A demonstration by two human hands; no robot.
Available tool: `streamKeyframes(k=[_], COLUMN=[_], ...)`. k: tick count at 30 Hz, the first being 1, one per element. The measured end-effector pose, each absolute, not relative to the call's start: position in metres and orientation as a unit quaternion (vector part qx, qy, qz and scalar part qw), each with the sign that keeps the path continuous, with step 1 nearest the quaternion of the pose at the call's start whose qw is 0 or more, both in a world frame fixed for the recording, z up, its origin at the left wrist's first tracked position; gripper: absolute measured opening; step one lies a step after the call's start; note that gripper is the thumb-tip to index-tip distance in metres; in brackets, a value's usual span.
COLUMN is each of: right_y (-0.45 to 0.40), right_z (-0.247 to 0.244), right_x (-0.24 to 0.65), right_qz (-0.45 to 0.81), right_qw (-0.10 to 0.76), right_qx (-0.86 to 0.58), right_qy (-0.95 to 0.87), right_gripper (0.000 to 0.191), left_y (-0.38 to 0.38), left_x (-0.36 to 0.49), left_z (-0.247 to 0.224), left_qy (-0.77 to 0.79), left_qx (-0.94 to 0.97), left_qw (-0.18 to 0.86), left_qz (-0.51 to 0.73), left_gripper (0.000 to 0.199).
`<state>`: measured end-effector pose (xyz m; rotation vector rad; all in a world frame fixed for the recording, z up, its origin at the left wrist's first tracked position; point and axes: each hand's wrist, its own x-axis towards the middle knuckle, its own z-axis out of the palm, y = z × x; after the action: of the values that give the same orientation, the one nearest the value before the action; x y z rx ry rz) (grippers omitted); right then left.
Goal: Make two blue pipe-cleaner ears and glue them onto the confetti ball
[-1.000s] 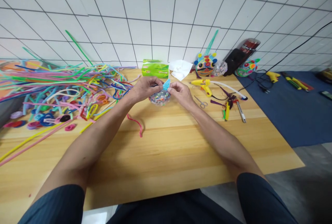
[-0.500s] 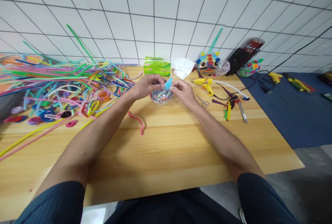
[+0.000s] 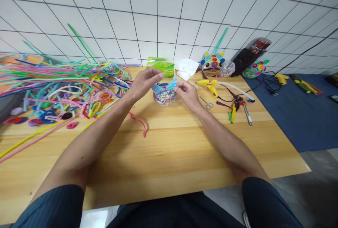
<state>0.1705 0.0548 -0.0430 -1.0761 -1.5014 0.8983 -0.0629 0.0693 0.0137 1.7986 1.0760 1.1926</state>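
Observation:
A clear round ornament (image 3: 165,97) with colourful bits inside stands on the wooden table in front of me. Two light-blue ribbed ears, seemingly of pipe cleaner, rise from its top: a left ear (image 3: 157,88) and a right ear (image 3: 172,84). My right hand (image 3: 187,92) pinches the right ear at its outer edge between thumb and finger. Above the left ear hovers my left hand (image 3: 146,82), open, its fingers stretched to the right with nothing in them. A pink pipe cleaner (image 3: 139,122) lies nearer to me.
Heaped pipe cleaners (image 3: 66,76) cover the left side. Behind the ornament are a green tissue pack (image 3: 163,67) and white tissue (image 3: 187,68). To the right lie scissors (image 3: 207,104), a yellow glue gun (image 3: 210,85), a cutter (image 3: 247,114) and a decorated ball (image 3: 212,65).
My left hand has let go of the right ear and lifted up and left, uncovering the left ear. My right hand stays at the right ear.

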Motion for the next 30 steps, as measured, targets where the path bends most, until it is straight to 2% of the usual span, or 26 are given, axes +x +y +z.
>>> streamKeyframes(k=[4,7,9,14,20,26,30], right_y=[0.054,0.053,0.054,0.053,0.052,0.053,0.053], right_z=[-0.044,-0.044,-0.044,-0.044,-0.045,-0.047,-0.047], right_x=[0.170,0.169,0.168,0.165,0.164,0.164,0.164], right_qz=[0.376,0.383,0.381,0.380,0.385,0.382,0.368], right_qw=[0.517,0.519,0.524,0.525,0.535,0.535,0.537], right_qx=[-0.456,-0.448,-0.442,-0.426,-0.428,-0.441,-0.447], right_qy=[-0.619,-0.619,-0.621,-0.632,-0.618,-0.611,-0.614], right_gripper=[0.024,0.023,0.021,0.017,0.021,0.023,0.021], left_y=[0.035,0.011,0.005,0.019,0.037,0.037,0.036], left_x=[-0.044,-0.029,-0.027,-0.045,-0.050,-0.053,-0.054], left_z=[0.013,-0.011,-0.034,-0.071,-0.071,-0.071,-0.069], left_qy=[0.422,0.417,0.423,0.424,0.388,0.380,0.372], left_qx=[0.762,0.787,0.804,0.805,0.813,0.829,0.838], left_qw=[0.089,-0.016,-0.030,-0.020,-0.006,0.028,0.033], left_qz=[0.483,0.454,0.417,0.414,0.435,0.409,0.398], left_gripper=[0.043,0.063,0.073,0.083,0.092,0.084,0.086])
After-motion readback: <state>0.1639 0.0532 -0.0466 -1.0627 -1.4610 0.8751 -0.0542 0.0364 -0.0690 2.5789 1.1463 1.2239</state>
